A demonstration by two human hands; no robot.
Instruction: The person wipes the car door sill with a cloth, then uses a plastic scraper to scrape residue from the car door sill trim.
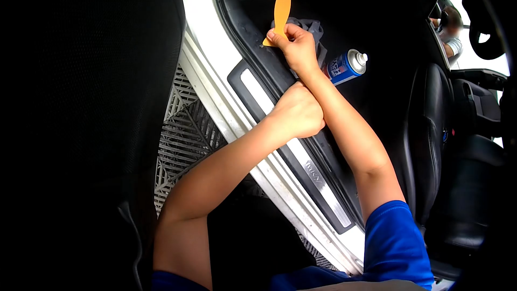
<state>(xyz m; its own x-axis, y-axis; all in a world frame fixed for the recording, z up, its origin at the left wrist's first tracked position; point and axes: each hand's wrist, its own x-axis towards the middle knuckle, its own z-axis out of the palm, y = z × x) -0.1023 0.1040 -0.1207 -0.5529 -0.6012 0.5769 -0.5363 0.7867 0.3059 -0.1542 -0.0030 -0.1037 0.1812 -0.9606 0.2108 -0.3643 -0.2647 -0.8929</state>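
Note:
My right hand [297,48] pinches a yellow plastic scraper [281,11] by its lower part, the holed handle pointing up and the blade end near the black sill trim [250,37]. Below it, my left hand [299,111] is closed and rests over the door sill, against my right forearm; anything inside its fingers is hidden. A blue spray can [344,67] with a white nozzle lies just right of my right wrist. Behind my right hand is a grey cloth [313,28], partly covered.
The white car sill [215,94] runs diagonally, with a metal sill plate [318,180] on it. Grey floor grating [186,145] shows at the left. A black seat [431,145] stands at the right. At the upper right, another person's arm [453,47] shows through an opening or reflection.

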